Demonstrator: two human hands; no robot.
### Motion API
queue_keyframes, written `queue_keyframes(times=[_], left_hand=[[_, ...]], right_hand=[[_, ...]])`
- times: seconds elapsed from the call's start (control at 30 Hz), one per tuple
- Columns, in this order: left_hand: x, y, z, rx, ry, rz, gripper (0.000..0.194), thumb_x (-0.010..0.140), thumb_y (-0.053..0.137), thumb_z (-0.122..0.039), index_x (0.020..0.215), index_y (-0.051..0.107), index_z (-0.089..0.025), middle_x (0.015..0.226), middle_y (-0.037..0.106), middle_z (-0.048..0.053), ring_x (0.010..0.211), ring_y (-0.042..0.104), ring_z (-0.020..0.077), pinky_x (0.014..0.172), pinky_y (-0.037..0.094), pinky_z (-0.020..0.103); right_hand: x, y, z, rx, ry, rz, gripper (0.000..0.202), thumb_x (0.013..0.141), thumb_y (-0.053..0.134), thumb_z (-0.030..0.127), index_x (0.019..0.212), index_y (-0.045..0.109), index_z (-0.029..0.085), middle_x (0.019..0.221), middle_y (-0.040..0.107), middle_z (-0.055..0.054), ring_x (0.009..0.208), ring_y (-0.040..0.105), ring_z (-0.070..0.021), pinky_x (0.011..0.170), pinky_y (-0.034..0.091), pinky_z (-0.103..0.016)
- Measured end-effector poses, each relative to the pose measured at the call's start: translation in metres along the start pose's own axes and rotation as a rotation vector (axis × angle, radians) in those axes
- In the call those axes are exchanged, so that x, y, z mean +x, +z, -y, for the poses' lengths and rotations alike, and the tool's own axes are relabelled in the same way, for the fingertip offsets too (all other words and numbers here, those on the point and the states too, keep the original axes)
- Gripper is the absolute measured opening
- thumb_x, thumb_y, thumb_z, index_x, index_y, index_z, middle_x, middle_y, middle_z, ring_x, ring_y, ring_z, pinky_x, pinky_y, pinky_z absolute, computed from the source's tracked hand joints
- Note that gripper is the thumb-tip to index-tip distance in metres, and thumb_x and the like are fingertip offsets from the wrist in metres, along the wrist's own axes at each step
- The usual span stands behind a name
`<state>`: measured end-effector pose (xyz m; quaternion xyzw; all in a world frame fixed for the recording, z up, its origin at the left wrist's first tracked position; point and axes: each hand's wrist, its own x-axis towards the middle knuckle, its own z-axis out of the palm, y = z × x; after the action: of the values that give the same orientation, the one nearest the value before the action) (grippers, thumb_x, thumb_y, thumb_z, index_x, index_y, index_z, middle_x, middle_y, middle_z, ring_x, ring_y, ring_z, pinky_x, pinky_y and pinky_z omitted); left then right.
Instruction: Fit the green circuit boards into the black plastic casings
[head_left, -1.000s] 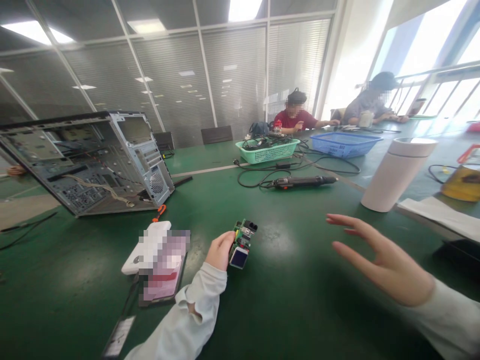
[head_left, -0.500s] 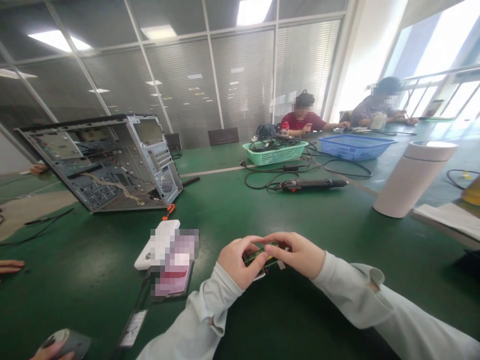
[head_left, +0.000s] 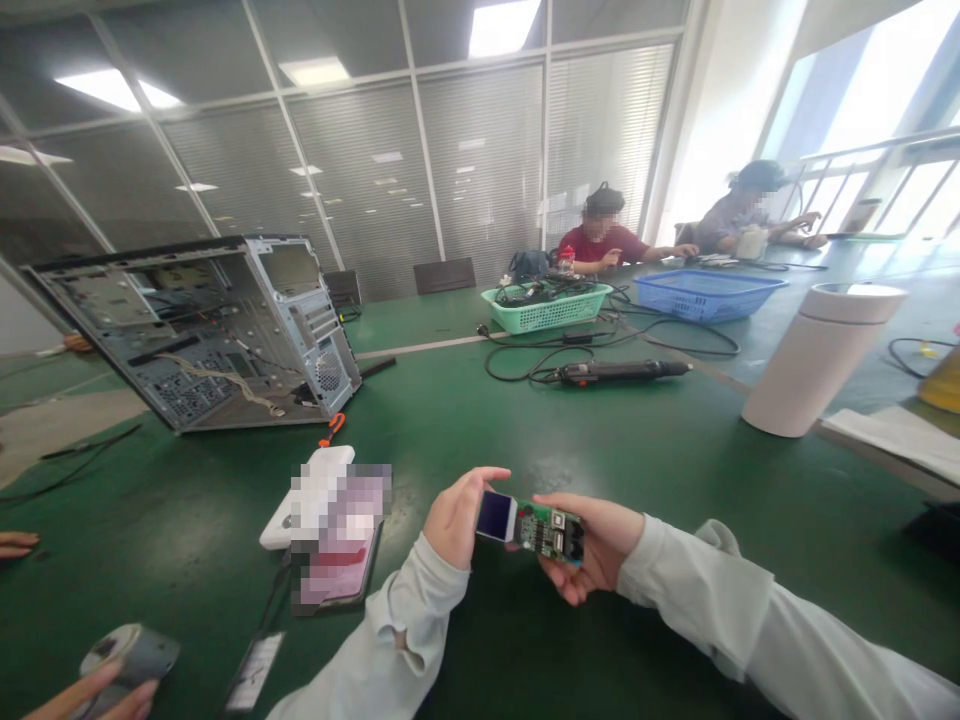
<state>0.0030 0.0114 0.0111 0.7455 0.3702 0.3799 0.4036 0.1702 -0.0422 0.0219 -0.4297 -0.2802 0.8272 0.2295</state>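
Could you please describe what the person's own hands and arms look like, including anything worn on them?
Both the left hand and the right hand are bare, without gloves. Loose, pale grey long sleeves cover the arms to the wrists, with bunched folds.

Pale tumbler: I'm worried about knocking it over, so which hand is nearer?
Right. The right hand, holding the circuit board, is left of the pale tumbler; the left hand is farther left, by the board's screen.
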Motion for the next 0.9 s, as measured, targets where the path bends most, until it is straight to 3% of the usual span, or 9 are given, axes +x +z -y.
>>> queue_keyframes(times=[0.1,0.17,0.37,0.67,0.9], left_hand=[[0.003,0.000,0.000,-0.078,-0.081,0.014,0.051,0.082,0.024,-0.044,0.079,0.065,-0.014,0.073,0.065,0.006,0.067,0.057,0.0177,0.066,0.042,0.029],[0.004,0.000,0.000,-0.128,-0.129,0.035,0.051,0.081,0.026,-0.045,0.074,0.065,-0.013,0.070,0.066,0.006,0.066,0.058,0.0182,0.067,0.043,0.029],[0.004,0.001,-0.001,-0.162,-0.157,0.043,0.054,0.080,0.026,-0.049,0.073,0.065,-0.012,0.068,0.067,0.007,0.067,0.060,0.0187,0.068,0.044,0.030],[0.008,0.004,0.017,-0.244,-0.193,0.035,0.054,0.080,0.029,-0.050,0.096,0.062,-0.011,0.089,0.066,0.011,0.066,0.058,0.0165,0.051,0.043,0.024],[0.008,0.002,0.015,-0.297,-0.178,0.067,0.051,0.080,0.033,-0.048,0.101,0.060,-0.011,0.097,0.062,0.012,0.071,0.059,0.0162,0.051,0.043,0.023]], right_hand=[[0.003,0.002,-0.006,0.083,-0.009,0.222,0.071,0.089,-0.013,0.035,0.112,0.046,0.002,0.053,0.051,-0.006,0.046,0.056,-0.0150,0.043,0.044,-0.018],[0.006,0.002,-0.010,0.128,-0.019,0.303,0.074,0.087,-0.016,0.036,0.118,0.042,0.001,0.057,0.052,-0.008,0.050,0.058,-0.0162,0.045,0.045,-0.019],[0.017,-0.003,-0.018,0.191,-0.002,0.372,0.076,0.090,-0.016,0.043,0.120,0.040,0.002,0.068,0.056,-0.010,0.056,0.060,-0.0177,0.042,0.043,-0.018],[0.009,0.010,-0.013,0.197,-0.209,0.066,0.059,0.096,0.001,0.046,0.104,0.046,0.009,0.080,0.054,-0.008,0.066,0.059,-0.0160,0.051,0.045,-0.020],[0.008,0.014,-0.008,0.198,-0.252,-0.218,0.055,0.096,0.005,0.048,0.087,0.044,0.009,0.062,0.048,-0.004,0.046,0.051,-0.0113,0.042,0.041,-0.018]])
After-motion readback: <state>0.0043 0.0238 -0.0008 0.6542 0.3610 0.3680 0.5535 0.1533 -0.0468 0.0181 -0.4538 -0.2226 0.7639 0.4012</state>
